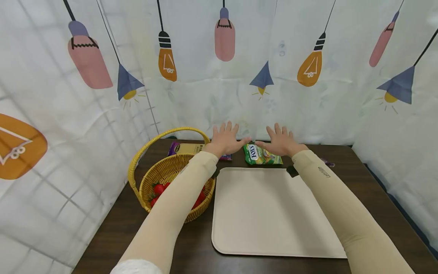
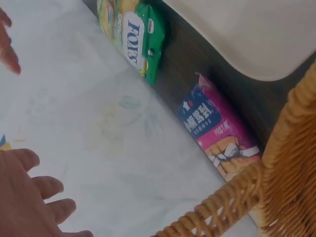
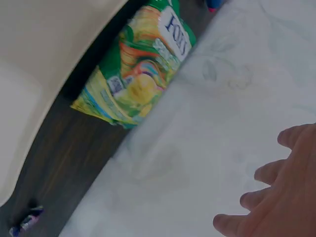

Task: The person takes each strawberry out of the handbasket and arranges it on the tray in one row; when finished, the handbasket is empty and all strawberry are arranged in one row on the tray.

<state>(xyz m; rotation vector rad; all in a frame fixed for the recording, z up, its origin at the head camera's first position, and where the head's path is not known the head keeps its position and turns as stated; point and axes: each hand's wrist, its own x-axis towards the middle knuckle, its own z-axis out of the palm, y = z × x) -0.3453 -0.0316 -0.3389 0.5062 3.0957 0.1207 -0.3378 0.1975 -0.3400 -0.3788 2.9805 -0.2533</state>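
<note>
Both arms reach forward over the table. My left hand (image 1: 226,140), fingers spread, holds nothing and hovers above the back of the table near the basket. My right hand (image 1: 281,141) is likewise spread and bare, in the air by a green FOX'S candy bag (image 1: 261,154). Below the forearms lies a beige tray (image 1: 267,213) with nothing on it. To its left stands a yellow wicker basket (image 1: 171,167) with red strawberries (image 1: 159,189) inside, partly covered by the left forearm. In the left wrist view a pink and blue snack pack (image 2: 217,126) lies beside the basket.
A purple and gold packet (image 1: 186,148) lies behind the basket, whose tall handle (image 1: 137,160) arches up. A small purple wrapped piece (image 1: 327,163) is at the back right. A patterned white curtain (image 1: 205,102) hangs along the dark table's (image 1: 373,190) back edge.
</note>
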